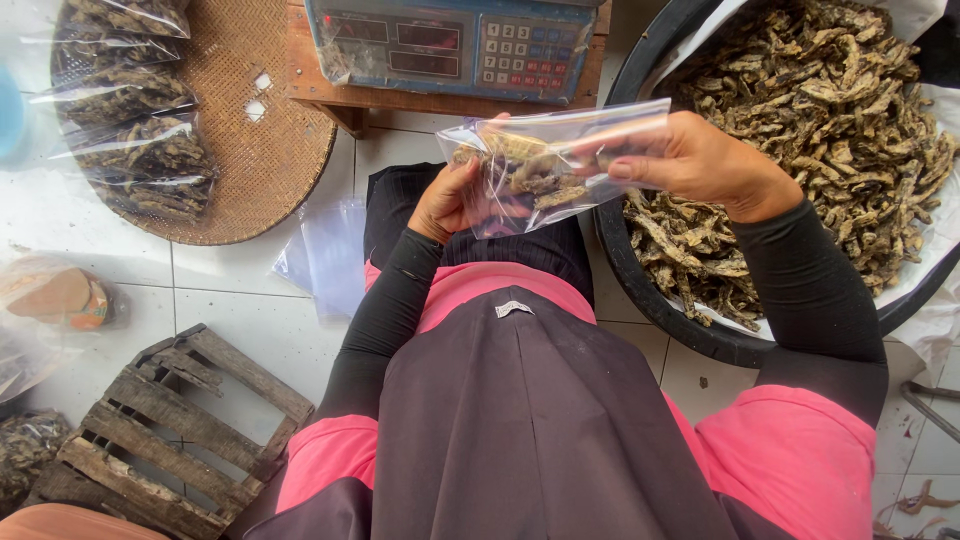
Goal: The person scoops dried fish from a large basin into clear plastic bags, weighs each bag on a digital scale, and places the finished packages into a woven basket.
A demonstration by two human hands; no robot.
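Both hands, left hand [447, 200] and right hand [700, 160], pinching clear bag [550, 160] of dried fish, long axis left-right, slightly tilted.

Holding a clear plastic bag [545, 160] of dried fish between left hand [450, 200] and right hand [695, 160], above a black basin [640, 290] heaped with dried fish; filled bags [135, 130] on a woven tray [265, 120].

floor: white tiles [250, 320], daylit | wooden stool [345, 100] ahead | slatted wooden crate [170, 430] at left
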